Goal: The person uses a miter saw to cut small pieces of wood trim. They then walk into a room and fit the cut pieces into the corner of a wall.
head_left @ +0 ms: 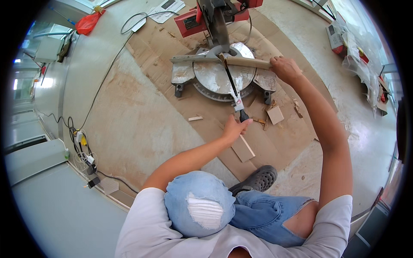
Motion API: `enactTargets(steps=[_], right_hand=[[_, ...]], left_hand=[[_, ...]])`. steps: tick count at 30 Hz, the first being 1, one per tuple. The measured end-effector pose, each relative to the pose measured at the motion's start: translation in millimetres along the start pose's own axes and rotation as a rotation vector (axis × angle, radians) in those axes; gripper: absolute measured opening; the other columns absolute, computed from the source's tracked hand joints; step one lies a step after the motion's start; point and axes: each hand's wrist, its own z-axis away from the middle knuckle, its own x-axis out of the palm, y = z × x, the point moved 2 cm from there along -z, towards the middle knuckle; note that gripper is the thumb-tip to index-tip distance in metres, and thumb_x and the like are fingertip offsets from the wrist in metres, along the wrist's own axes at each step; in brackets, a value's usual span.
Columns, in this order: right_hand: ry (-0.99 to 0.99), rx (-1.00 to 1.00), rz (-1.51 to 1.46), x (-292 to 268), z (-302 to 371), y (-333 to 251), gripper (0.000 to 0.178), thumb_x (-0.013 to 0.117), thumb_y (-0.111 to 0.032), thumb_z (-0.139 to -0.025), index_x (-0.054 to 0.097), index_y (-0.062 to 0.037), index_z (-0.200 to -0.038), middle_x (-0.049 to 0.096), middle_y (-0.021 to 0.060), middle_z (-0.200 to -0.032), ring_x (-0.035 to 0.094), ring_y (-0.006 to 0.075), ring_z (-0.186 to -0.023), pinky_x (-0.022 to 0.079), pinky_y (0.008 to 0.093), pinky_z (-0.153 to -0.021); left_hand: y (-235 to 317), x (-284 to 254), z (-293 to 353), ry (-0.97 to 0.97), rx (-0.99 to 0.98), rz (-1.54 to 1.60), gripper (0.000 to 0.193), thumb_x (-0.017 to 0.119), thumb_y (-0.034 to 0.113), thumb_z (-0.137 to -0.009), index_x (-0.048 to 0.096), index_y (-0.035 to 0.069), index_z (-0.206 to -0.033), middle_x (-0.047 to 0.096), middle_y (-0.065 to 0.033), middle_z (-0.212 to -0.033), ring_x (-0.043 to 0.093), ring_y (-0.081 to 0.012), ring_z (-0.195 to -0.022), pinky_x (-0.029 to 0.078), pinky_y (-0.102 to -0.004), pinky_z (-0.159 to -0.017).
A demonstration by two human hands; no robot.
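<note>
A red and grey miter saw (223, 79) stands on cardboard in front of me, its round table dusty and its head raised at the back. My left hand (235, 128) is closed around the black knob (244, 116) at the front of the saw's table arm. At the saw's right end, my right hand (285, 69) grips the end of a narrow wooden board (249, 62), which lies along the fence. The board's other end is at the slot in the middle of the table, below the blade guard (218, 32).
Wood offcuts (275, 115) lie on the cardboard sheet (275, 146) near the saw. A black cable (103, 81) runs across the floor to power plugs (88, 159) at left. My shoe (262, 178) rests near the cardboard. Plastic wrapping (363, 60) lies far right, a red bag (89, 22) far left.
</note>
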Motion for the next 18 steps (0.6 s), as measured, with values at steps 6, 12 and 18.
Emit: enactTargets(steps=[6,12,18], right_hand=[[-0.029,0.018,0.050,0,1,-9,0.023,0.068,-0.027,-0.095,0.064,-0.0048,-0.100,0.071,0.0098,-0.099,0.067,0.0300,-0.102,0.055,0.0425,-0.085],[0.007,0.072,0.033,-4,5,-15,0.021,0.066,-0.027,-0.096,0.064,-0.0059,-0.101,0.070,0.0083,-0.101,0.066,0.0290,-0.104,0.056,0.0422,-0.085],[0.002,0.101,0.034,-1,5,-15,0.022,0.066,-0.027,-0.096,0.063,-0.0056,-0.101,0.069,0.0089,-0.104,0.065,0.0299,-0.106,0.056,0.0428,-0.085]], left_hand=[[-3,25,-13,0.043,-0.044,0.329,0.053,0.082,0.022,-0.089,0.043,-0.004,-0.113,0.063,-0.0103,-0.091,0.069,-0.0180,-0.068,0.059,-0.0290,-0.055],[-15,17,-17,0.055,-0.071,0.379,0.052,0.081,0.010,-0.087,0.041,-0.003,-0.118,0.064,-0.0102,-0.089,0.070,-0.0197,-0.065,0.058,-0.0295,-0.051],[-6,12,-23,0.015,0.054,0.395,0.056,0.080,0.004,-0.083,0.038,0.003,-0.121,0.063,-0.0083,-0.083,0.067,-0.0189,-0.058,0.055,-0.0307,-0.047]])
